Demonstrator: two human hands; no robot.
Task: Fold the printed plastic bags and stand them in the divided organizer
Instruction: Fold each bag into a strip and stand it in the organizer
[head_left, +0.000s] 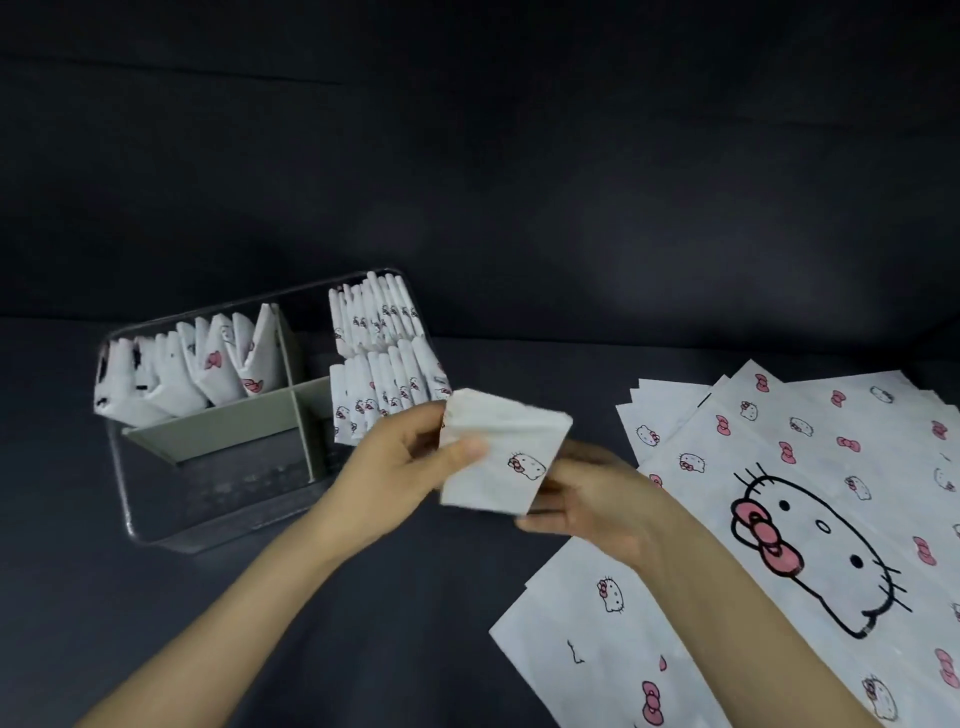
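One clear-walled organizer (156, 499) stands at the left on a dark cloth (363, 623). Its near wall is glossy with reflections, so the floor of the front-left compartment is hard to read. Grey dividers (218, 428) split the interior.

A row of upright bags (197, 364) stands in the back-left compartment; the leftmost are blurred. More packed bags (384, 353) stand in two rows down the right side. The lower ends of the near row are hidden behind the left hand (400, 467).

The left hand pinches a folded bag (498, 457) at its left edge. The thumb (462, 449) lies flat across the front face. The fingers pass behind and cannot be seen.

The folded bag is held clear of the cloth, between the two hands, just right of the organizer's near right corner. Its upper edge is smeared by motion. Whether it touches the near row cannot be told. One small cat-face print shows on its front.

The right hand (587, 499) meets the bag's lower right edge from behind. Its fingertips are covered by the bag, so how far they curl cannot be told.

At the far right, flat bags (779, 493) lie fanned on the cloth, cut off by the right and bottom edges. The right forearm crosses over them and hides part.
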